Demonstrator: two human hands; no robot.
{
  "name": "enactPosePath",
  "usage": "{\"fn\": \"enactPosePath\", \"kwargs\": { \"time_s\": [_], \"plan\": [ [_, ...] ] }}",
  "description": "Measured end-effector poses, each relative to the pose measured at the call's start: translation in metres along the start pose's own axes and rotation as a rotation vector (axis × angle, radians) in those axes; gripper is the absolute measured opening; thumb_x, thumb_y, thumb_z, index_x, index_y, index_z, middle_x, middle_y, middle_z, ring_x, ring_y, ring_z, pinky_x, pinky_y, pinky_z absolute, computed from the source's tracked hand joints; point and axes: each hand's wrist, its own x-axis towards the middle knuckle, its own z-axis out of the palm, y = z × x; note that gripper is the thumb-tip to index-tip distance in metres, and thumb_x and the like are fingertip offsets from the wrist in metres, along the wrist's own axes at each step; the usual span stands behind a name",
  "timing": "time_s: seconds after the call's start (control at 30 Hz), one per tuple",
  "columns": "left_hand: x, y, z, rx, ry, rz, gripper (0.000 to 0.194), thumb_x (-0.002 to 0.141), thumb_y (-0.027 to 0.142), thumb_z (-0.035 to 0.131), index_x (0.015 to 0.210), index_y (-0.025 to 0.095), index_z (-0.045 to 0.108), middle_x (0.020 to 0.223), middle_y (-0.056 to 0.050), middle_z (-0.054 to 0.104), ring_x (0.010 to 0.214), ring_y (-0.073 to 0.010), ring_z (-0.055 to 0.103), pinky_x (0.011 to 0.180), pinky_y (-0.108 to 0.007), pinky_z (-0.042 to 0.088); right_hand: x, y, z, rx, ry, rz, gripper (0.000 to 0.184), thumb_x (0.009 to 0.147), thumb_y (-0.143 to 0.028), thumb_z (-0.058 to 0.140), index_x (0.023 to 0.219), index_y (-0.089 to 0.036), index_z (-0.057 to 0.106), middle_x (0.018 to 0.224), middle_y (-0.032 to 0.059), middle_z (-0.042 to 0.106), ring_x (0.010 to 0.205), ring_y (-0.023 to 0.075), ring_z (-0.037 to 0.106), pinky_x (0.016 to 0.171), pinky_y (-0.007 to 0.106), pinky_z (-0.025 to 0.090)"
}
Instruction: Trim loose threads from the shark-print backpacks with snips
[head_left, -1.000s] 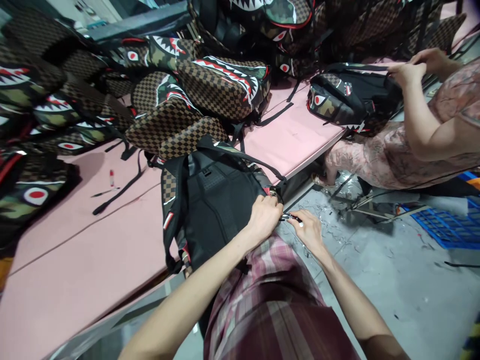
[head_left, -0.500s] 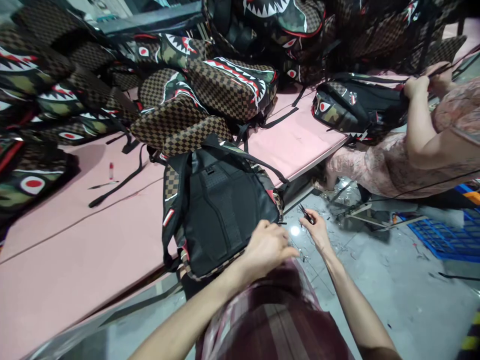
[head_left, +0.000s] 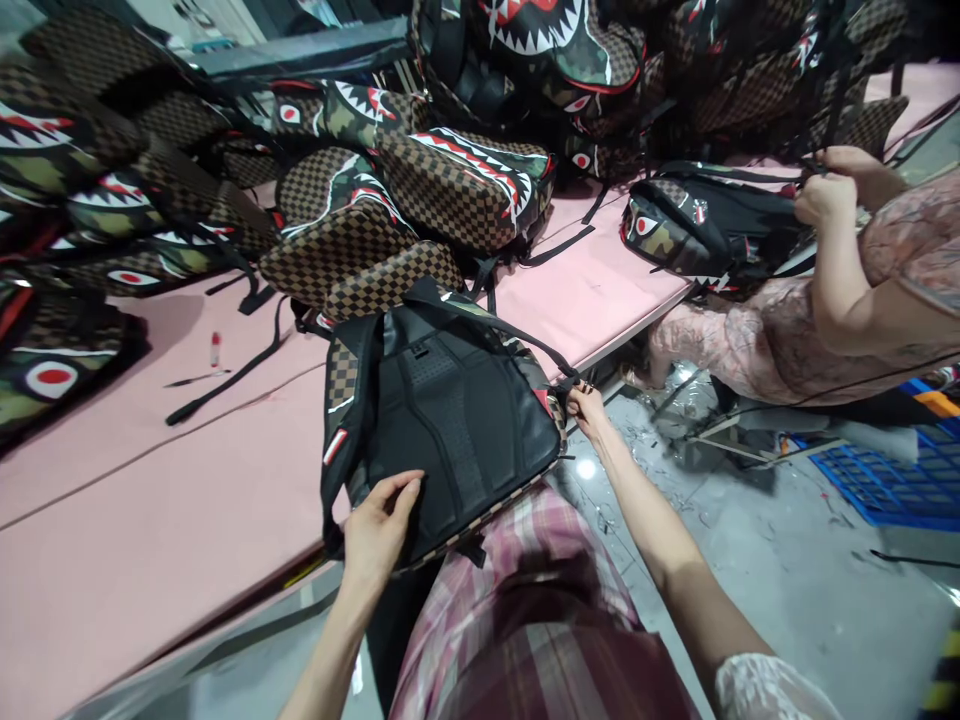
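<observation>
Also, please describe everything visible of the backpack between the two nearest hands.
The backpack lies back up, partly on the pink table, jutting past its near edge. Its black panel looks leathery, with a textured middle strip; brown checks show at the rim. Black straps run along both sides; a red-and-white patch shows at left. The right hand is at its right edge, the left hand over its lower left, contact unclear.

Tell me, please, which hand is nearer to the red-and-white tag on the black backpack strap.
Left. The left hand is close to the tag, below and right of it in the picture; the right hand is farther, at the opposite side of the backpack.
</observation>
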Motion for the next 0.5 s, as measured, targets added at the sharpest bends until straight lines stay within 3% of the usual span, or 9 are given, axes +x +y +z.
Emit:
{"fn": "enactPosePath", "kwargs": {
  "time_s": [0.17,0.3,0.4,0.5],
  "plan": [
    [-0.002,-0.012,-0.007,-0.232,0.099,-0.152,0.033,0.067,0.036,0.061,0.095,0.018,0.064,0.104,-0.005,0.064,0.104,-0.0224,0.055,0.101,-0.039,0.035,-0.011,-0.003,-0.037,-0.055,0.133,0.041,0.024,0.058,-0.033,0.069,0.068,-0.014,0.059,0.047,-0.0064,0.053,0.032,0.0011,0.022,0.032,0.018,0.018],
    [-0.003,-0.003,-0.018,-0.658,0.049,-0.473,0.021,0.071,0.014,0.060,0.091,0.015,0.060,0.102,-0.008,0.064,0.092,-0.0176,0.061,0.088,-0.036,0.048,-0.038,-0.008,-0.057,-0.131,0.186,0.059,0.038,0.058,-0.045,0.069,0.076,-0.012,0.063,0.055,-0.0006,0.064,0.031,0.0010,0.019,0.032,0.019,0.013],
    [0.011,0.013,-0.016,-0.927,0.045,-0.663,0.008,0.079,0.009,0.050,0.082,0.013,0.056,0.077,-0.007,0.064,0.066,-0.0134,0.062,0.065,-0.030,0.054,-0.053,-0.004,-0.034,-0.167,0.063,0.061,0.051,0.064,-0.053,0.064,0.096,-0.014,0.065,0.078,0.0045,0.071,0.034,0.0015,0.029,0.035,0.019,0.021],
    [0.025,0.017,-0.010,-1.096,0.124,-0.634,0.013,0.082,0.007,0.045,0.078,0.012,0.056,0.065,-0.002,0.060,0.059,-0.0081,0.059,0.064,-0.021,0.052,-0.063,0.005,0.000,-0.172,0.014,0.019,0.052,0.064,-0.053,0.065,0.099,-0.016,0.066,0.081,0.0026,0.070,0.046,0.0065,0.049,0.043,0.020,0.035]
  ]
}}
